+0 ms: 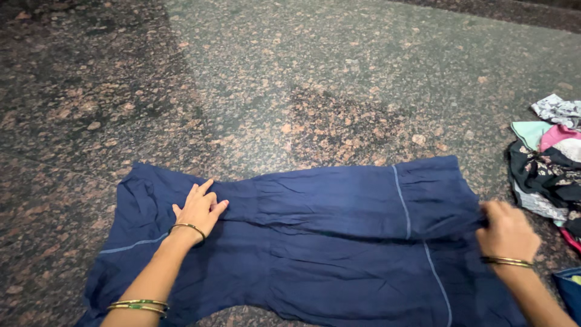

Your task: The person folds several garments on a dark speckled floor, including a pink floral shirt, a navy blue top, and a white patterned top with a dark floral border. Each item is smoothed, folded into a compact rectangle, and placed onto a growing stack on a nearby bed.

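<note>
- A dark blue garment (327, 242) lies spread flat on the floor directly below the camera, stretching from the lower left to the lower right of the view, with thin pale stitched lines running across it near both ends.
- The left hand (198, 211) lies palm down on the left part of the garment, fingers held close together and pointing up and to the right, pressing the cloth flat; a thin bangle sits at the wrist and two more farther down the forearm.
- The right hand (507, 231) is at the garment's right end, fingers curled inward and pinching a gathered fold of the blue cloth, which is pulled into taut creases running toward it; bangles circle this wrist as well.
- At the bottom right corner, just beside the right forearm, a scrap of another blue cloth (570, 290) shows at the edge of view.
- To the right of the garment, close to the right hand, a heap of mixed clothes (548, 163) sits on the floor: dark floral fabric, a pink piece, a mint green piece and a grey patterned one.
- Beyond everything spreads the speckled granite floor (302, 79), dark grey with reddish brown flecks.
</note>
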